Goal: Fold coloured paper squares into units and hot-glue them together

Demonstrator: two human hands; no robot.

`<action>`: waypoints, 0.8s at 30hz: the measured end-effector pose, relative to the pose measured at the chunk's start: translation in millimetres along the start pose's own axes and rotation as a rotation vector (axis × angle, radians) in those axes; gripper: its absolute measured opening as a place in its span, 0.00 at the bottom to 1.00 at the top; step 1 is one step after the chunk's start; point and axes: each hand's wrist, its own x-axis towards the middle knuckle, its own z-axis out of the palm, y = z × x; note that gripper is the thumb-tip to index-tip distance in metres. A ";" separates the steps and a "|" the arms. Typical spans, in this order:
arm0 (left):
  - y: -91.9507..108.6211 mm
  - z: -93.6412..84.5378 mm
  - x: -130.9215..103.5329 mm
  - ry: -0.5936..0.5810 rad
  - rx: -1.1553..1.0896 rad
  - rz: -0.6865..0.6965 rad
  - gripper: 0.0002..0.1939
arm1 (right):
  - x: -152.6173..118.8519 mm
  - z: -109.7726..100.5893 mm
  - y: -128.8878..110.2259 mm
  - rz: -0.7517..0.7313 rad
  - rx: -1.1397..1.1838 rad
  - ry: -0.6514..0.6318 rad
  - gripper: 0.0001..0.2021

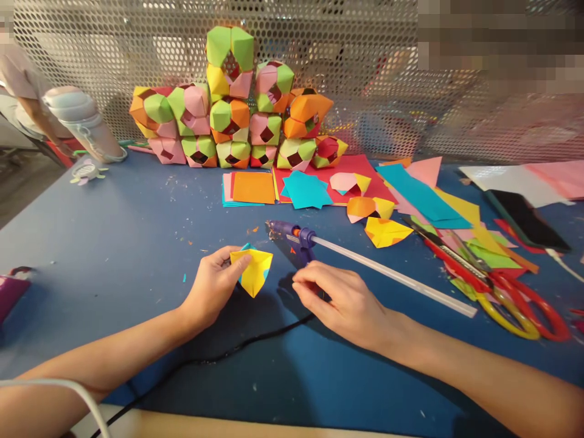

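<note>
Between the thumb and fingers of my left hand (214, 283) is a folded yellow paper piece (256, 271) with blue showing at its edges. It is raised a little over the blue table. My right hand (337, 301) is closed, its thumb and fingertips brought together; whether anything is between them I cannot make out. Just beyond that hand a purple glue gun (296, 238) lies with a long clear glue stick (392, 274) sticking out of its back. The hand hides part of the gun's handle.
Folded paper balls (230, 121) are stacked along the perforated metal screen. Square paper sheets (253, 187) and folded pieces (387, 232) lie before them. Scissors (524, 304), a red cutter (456, 263), paper scraps and a phone (527, 219) are at right. A bottle (84, 125) stands back left; a black cord (246, 339) crosses the front.
</note>
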 end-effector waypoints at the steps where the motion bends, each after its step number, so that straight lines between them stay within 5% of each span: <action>1: -0.4 -1.1 1.9 0.015 0.002 -0.001 0.11 | -3.0 -4.0 4.0 -0.020 -0.065 -0.027 0.07; 8: -2.0 -1.3 5.9 0.039 0.063 0.007 0.12 | -2.4 -6.3 38.4 0.238 -0.376 -0.033 0.15; 16: 2.5 -1.1 5.3 0.042 0.049 -0.001 0.11 | 20.2 21.6 44.8 0.471 -0.099 -0.024 0.12; 20: 2.1 -4.4 9.4 0.041 0.044 -0.004 0.09 | 14.6 15.7 35.3 0.470 0.195 0.004 0.13; 24: 0.2 -6.2 13.2 0.053 0.031 -0.031 0.10 | 6.3 6.4 19.8 0.415 0.192 -0.007 0.10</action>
